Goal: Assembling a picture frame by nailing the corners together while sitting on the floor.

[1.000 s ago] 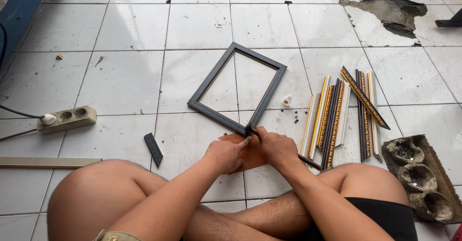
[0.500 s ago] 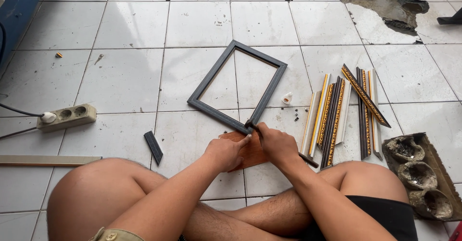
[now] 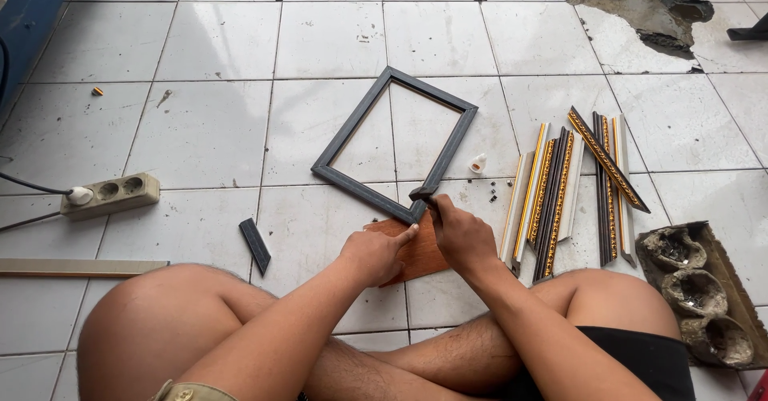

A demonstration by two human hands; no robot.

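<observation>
Head view. At centre, a dark rectangular picture frame (image 3: 394, 146) lies flat on the white tiled floor (image 3: 208, 129), turned diamond-wise, its lower corner at a reddish-brown board (image 3: 420, 250). The right hand (image 3: 462, 235), just below centre, has its fingers closed around the handle of a small hammer (image 3: 424, 194), whose dark head sits at the frame's lower corner. The left hand (image 3: 374, 254), beside it, rests on the board with fingers curled and the thumb stretched toward the frame. At right of centre lies a bundle of gold-trimmed moulding strips (image 3: 560, 189); at lower right, a tray of crusted cups (image 3: 694, 289). At left lies a power strip (image 3: 112, 195); a short dark offcut (image 3: 255, 246) lies at lower left of centre.
</observation>
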